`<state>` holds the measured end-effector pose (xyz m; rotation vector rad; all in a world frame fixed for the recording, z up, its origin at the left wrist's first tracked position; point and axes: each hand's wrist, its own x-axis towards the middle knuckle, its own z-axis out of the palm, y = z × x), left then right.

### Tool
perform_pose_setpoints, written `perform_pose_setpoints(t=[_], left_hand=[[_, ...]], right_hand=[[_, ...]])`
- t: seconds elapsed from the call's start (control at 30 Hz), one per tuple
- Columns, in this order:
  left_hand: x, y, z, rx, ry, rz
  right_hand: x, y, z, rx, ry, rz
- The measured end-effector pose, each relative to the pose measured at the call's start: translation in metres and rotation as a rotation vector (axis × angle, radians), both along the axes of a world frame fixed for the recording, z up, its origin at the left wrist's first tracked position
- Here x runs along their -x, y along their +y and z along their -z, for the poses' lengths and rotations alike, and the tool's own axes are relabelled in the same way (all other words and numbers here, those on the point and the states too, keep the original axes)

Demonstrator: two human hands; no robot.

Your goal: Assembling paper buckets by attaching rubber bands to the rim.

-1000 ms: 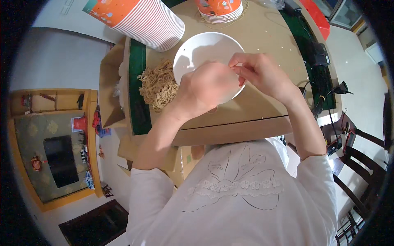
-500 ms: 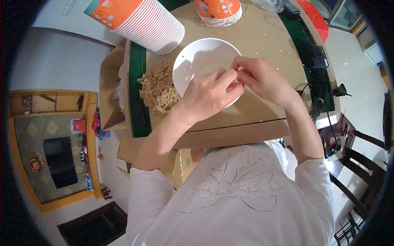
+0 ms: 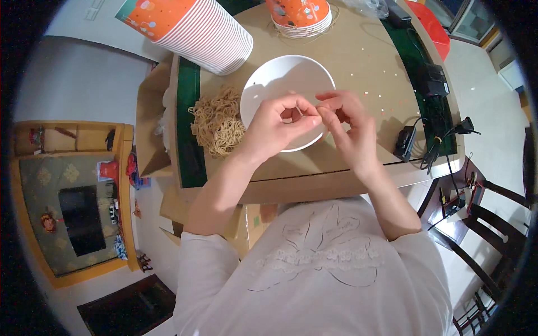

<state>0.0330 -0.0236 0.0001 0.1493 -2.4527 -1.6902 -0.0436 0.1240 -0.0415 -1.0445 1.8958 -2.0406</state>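
My left hand (image 3: 282, 124) and my right hand (image 3: 350, 124) meet over the near right part of a white bowl (image 3: 269, 73). Thumb and forefinger of each hand are pinched, the tips touching or almost touching. Whatever they hold is too small to make out. A few dark specks show inside the bowl. Left of it, close to my left wrist, lies a tangled heap of thin tan string (image 3: 219, 124).
A tall stack of orange-printed paper cups (image 3: 207, 36) leans behind the bowl, with a shorter cup stack (image 3: 300, 17) ringed by string farther back. Small pale bits dot the brown tabletop (image 3: 358, 73). Black adapters and cables (image 3: 434, 84) lie along the right edge.
My right hand has turned and its wrist has dropped nearer to me, uncovering a black adapter on the right. My left fingers have opened out from a tighter curl into a pinch.
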Motion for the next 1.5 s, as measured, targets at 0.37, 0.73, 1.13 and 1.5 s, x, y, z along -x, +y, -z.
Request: perform_pose_setpoints(t=[0.37, 0.73, 1.13, 1.5], left_hand=[[-0.002, -0.001, -0.012, -0.466, -0.414, -0.090], [0.002, -0.003, -0.010, -0.608, -0.437, -0.110], [0.001, -0.004, -0.013, -0.540, -0.452, -0.091], [0.000, -0.001, -0.011, -0.483, -0.427, -0.095]], right_hand=[[-0.021, 0.006, 0.008, 0.124, 0.044, 0.210], [-0.021, 0.006, 0.012, 0.077, 0.118, 0.145], [-0.022, 0.000, 0.015, 0.174, -0.120, 0.136], [-0.021, 0.002, 0.017, 0.164, -0.082, 0.144]])
